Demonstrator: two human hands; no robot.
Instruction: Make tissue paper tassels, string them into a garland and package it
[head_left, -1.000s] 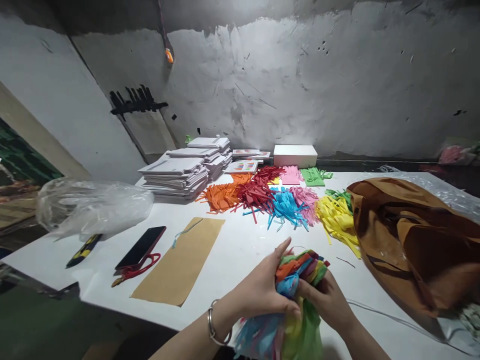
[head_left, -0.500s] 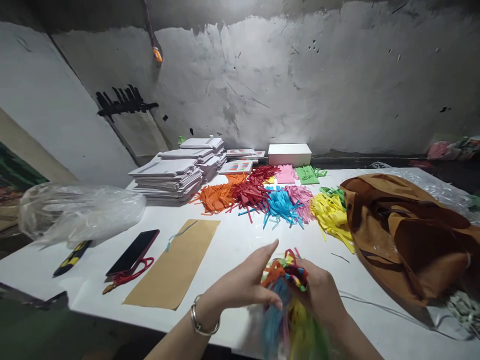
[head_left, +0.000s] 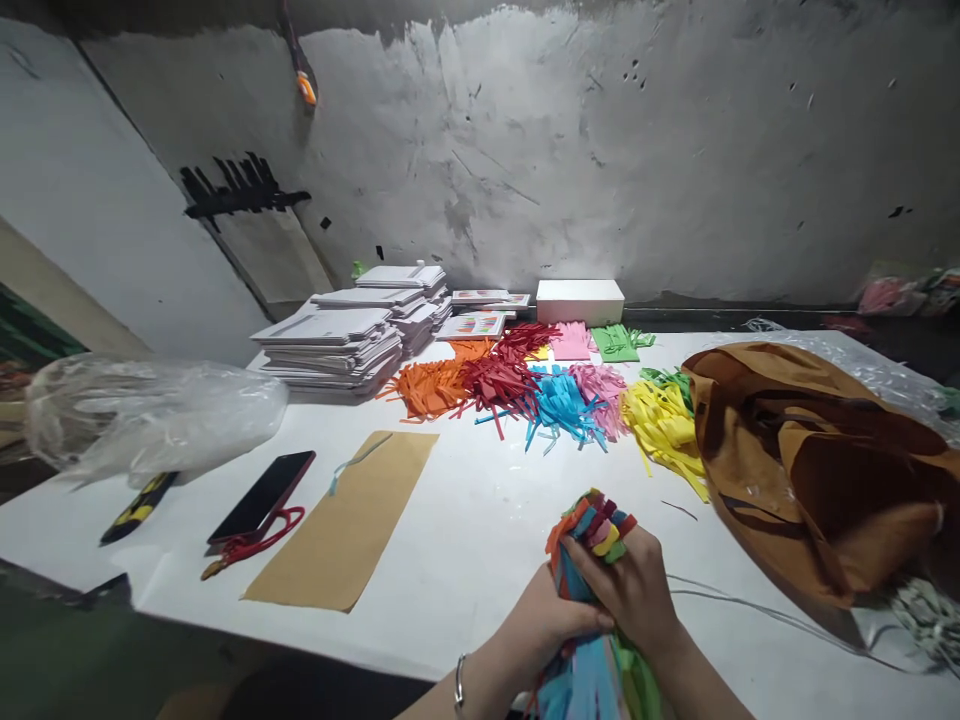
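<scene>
Near, the left hand (head_left: 541,618) and right hand (head_left: 637,592) clasp a multicoloured streamer bundle (head_left: 589,682), apparently paper; yellow streamers (head_left: 666,430) lie farther back, right.

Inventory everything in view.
wall: 1, grey, behind
hanging object: 1, orange, wall
table: 1, white, centre
paper stacks: several, white, back left
printed cards: several, multicoloured, beside stacks
box: 1, white, back
strip bunches: several, mixed colours, centre
cloth: 1, brown, right
plastic: 2 areas, clear, left, right
tool: 1, black-yellow, left
phone: 1, dark, beside tool
strap: 1, red, by phone
sheet: 1, tan, right of phone
loose strip: 1, bluish, on sheet
cord tangle: 1, pale, lower right
clutter: uncounted, pinkish, far right
bundle: 1, multicoloured, in hands
bracelet: 1, silver, left wrist
left hand: 1, gripping bundle
right hand: 1, gripping bundle
</scene>
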